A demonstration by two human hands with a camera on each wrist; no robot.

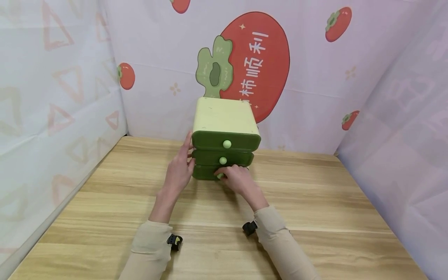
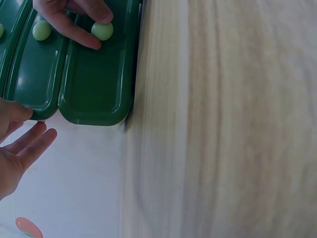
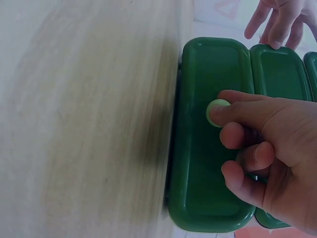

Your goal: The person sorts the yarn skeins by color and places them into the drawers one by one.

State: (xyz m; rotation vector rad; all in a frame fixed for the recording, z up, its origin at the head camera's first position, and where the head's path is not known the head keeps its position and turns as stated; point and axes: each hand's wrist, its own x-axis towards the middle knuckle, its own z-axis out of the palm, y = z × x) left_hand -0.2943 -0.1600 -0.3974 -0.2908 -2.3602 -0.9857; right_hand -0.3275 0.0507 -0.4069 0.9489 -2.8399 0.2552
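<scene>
A small drawer cabinet [image 1: 225,116] with a cream top and three dark green drawers stands on the table, a pale green round knob on each front. My right hand [image 1: 239,179] is at the bottom drawer [image 3: 210,173]. Its thumb and index finger pinch that drawer's knob [image 2: 102,31], while the other fingers curl loosely. At the cabinet's left side is my left hand [image 1: 179,170]. Its thumb touches the edge of the middle drawer [image 2: 37,79], and its fingers extend fairly straight along the side. All three drawers look closed in the head view.
The cabinet rests toward the back of the wood-grain table [image 1: 315,202]. Behind it hangs a white cloth backdrop with a large red persimmon print [image 1: 260,58]. Cloth walls [image 1: 59,97] border the left and right sides.
</scene>
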